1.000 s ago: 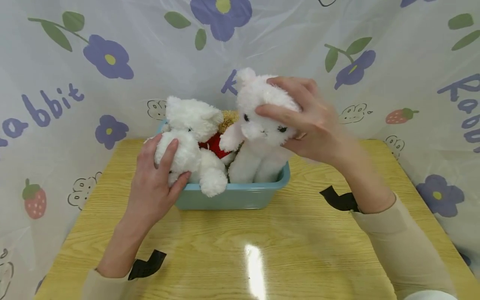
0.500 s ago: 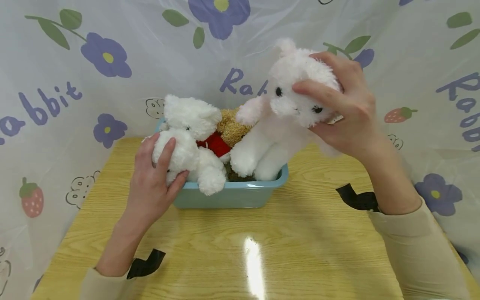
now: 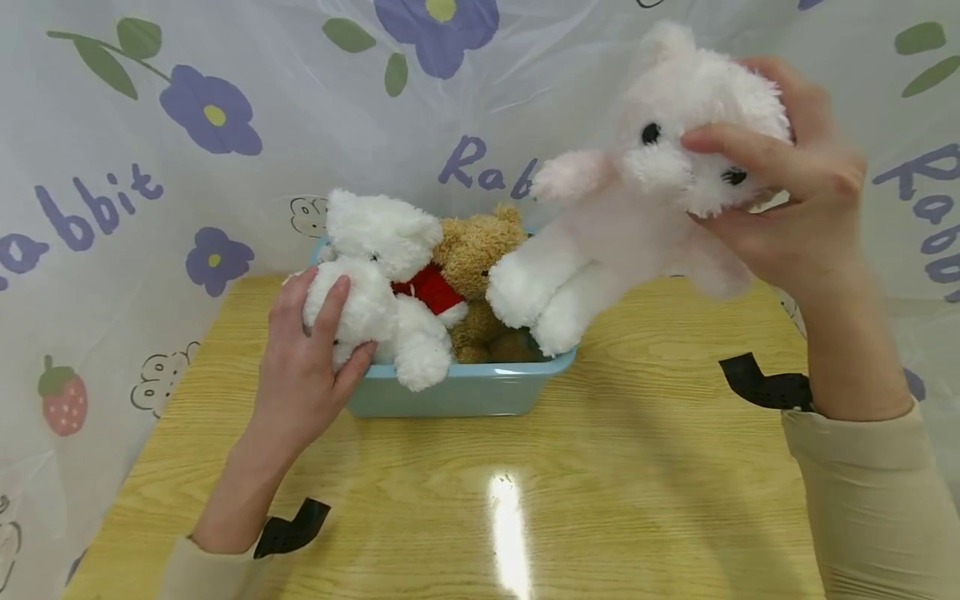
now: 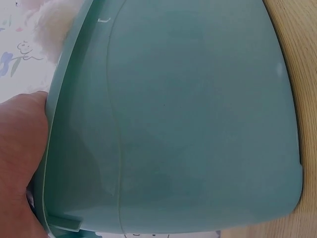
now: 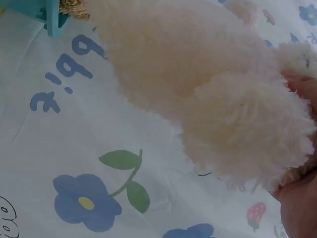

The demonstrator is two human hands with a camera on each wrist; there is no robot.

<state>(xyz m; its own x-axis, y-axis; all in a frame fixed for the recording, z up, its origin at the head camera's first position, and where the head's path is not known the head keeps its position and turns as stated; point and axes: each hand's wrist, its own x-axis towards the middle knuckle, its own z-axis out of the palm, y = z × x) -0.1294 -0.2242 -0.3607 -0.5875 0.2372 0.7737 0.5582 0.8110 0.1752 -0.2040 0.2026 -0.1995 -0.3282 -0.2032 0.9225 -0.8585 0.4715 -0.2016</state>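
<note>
As a person's right hand (image 3: 817,187) holds a pink-and-white toy (image 3: 630,233) by the head above and to the right of a blue tub (image 3: 450,393), its dangling feet look like the likeliest trouble spot. They hang at the tub's right end, whether touching the rim or just above it is hard to tell, and a low sideways pull could catch them and drag the tub along the table (image 3: 420,500). Soft fur might also let the head slip from a loose hold, dropping the toy onto the table or onto a brown bear (image 3: 480,250) and a white bear (image 3: 382,237) in the tub. At the near left corner, the left hand (image 3: 300,350) grips a small white toy (image 3: 363,304); pressing too hard there could tilt the tub.

Right-hand fingers curl round the held head: one crosses the face between the dark eyes, others reach over its far right side, and the thumb sits below the chin. The body slants down to the left of them, feet lowest.

Left-hand fingers, spread and bent, cover the small toy's head, with the thumb on its near side by the rim. Whether that thumb touches the tub cannot be told.
</note>
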